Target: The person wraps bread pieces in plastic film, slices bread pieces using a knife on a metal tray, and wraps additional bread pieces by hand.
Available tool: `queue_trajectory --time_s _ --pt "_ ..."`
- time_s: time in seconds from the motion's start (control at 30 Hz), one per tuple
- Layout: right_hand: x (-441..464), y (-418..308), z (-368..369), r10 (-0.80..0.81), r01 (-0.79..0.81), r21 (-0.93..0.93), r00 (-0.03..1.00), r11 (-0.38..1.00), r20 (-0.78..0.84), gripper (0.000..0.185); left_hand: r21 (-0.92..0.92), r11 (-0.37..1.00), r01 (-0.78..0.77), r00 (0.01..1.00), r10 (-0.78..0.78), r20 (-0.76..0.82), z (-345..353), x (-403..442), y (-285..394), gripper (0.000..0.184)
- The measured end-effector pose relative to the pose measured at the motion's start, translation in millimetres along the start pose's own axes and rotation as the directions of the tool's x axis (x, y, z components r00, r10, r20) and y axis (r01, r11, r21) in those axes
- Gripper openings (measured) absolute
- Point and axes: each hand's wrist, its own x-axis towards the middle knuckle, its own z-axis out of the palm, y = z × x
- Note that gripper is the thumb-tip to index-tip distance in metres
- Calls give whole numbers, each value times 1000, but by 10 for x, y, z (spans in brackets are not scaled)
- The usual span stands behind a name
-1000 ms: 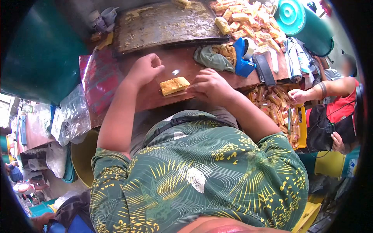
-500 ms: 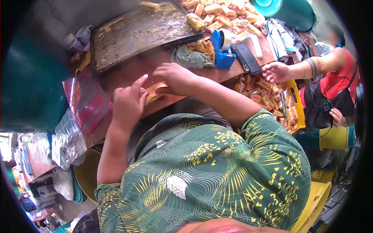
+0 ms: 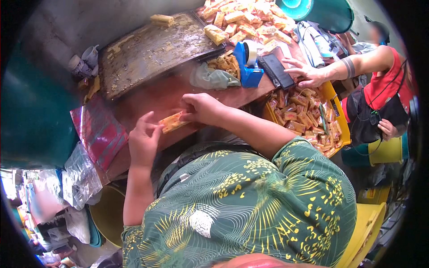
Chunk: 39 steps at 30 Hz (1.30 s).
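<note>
left hand (image 3: 145,135) moved in; bar (image 3: 172,123) between, right hand (image 3: 202,108) pinching end, left grip unclear

A small, oblong golden-yellow pastry bar (image 3: 171,123) with reddish marks slants near the table's (image 3: 167,96) front edge, its left end at the left hand (image 3: 145,136), its farther right end partly hidden by the right hand (image 3: 201,108).

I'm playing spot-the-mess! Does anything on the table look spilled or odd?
Yes, the dark tray looks messy: pale crumbs and patches are scattered over it. One lone bar sits at its far edge, apart from the heaped bars.
</note>
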Motion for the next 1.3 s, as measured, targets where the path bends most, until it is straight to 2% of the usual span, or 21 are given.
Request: queue_trajectory --time_s 0.03,0.13,0.17,0.23,0.27,0.33,0.4,0.43,0.47,0.53,0.57,0.63,0.67,0.73,0.77,0.9,1.0,1.1,1.2,1.23,1.3 --pt "-18 -42 -21 94 -94 63 996 994 -4 19 -144 980 136 991 -137 2 -9 -13 -23 38" --pt "13 261 161 125 -95 342 990 935 -67 17 -427 876 224 974 -220 61 68 -45 -393 35" --pt "-4 294 167 67 -33 256 990 966 -124 11 -470 859 204 979 -184 90 85 -51 -504 31" --pt "-24 269 106 58 -55 155 998 986 -15 7 -553 815 171 984 -113 137 89 -50 -589 24" --pt "-21 274 90 52 -56 104 998 993 45 11 -500 846 187 977 -104 189 74 -73 -631 20" --pt "-16 337 118 67 -77 224 996 972 56 16 -385 898 213 952 -103 288 -48 -75 -574 19" --pt "-26 391 166 57 -62 258 998 964 28 18 -420 871 257 955 -163 246 -62 -68 -421 18" --pt "-44 235 79 67 -71 173 997 982 29 22 -437 856 277 955 -195 223 -38 -65 -347 18" --pt "-47 134 64 175 -177 166 984 970 30 27 -423 858 291 954 -227 196 -15 -76 -328 20" --pt "-17 238 106 177 -177 183 984 967 20 31 -398 862 314 950 -282 138 26 -80 -304 26" --pt "-23 260 104 94 -91 128 995 988 -22 29 -248 930 271 962 -272 29 28 -79 -284 23" --pt "-31 266 68 -75 77 11 992 997 -105 28 131 991 -1 996 12 -85 -66 -73 -167 19" --pt "-44 297 35 -133 126 -70 986 990 -104 25 325 937 -130 982 167 -90 -103 -78 -106 16" --pt "-61 350 -47 -240 213 -232 966 949 -93 20 350 934 -66 994 92 -58 -107 -115 -114 15" --pt "-95 354 -60 -165 138 -269 983 953 -82 23 378 924 -49 997 66 -32 -99 -129 -191 16" --pt "-102 362 -118 -42 39 -402 999 915 2 24 413 909 60 990 -107 91 -104 -56 -265 20" --pt "-49 285 -75 -29 -35 -452 991 891 -133 19 406 914 -14 999 33 -40 -15 49 -263 19" --pt "-76 390 -78 -98 129 -482 991 867 89 27 443 893 -75 952 -68 298 -141 96 -65 16" --pt "-337 255 -6 -179 207 -588 978 782 107 40 565 776 -282 956 175 236 -52 -154 -59 19" --pt "-427 244 98 -178 185 -674 981 715 80 41 551 793 -259 962 159 223 -49 -222 37 21" --pt "-415 226 88 -110 148 -670 989 727 99 35 579 763 -288 949 147 278 -70 -179 -23 19"
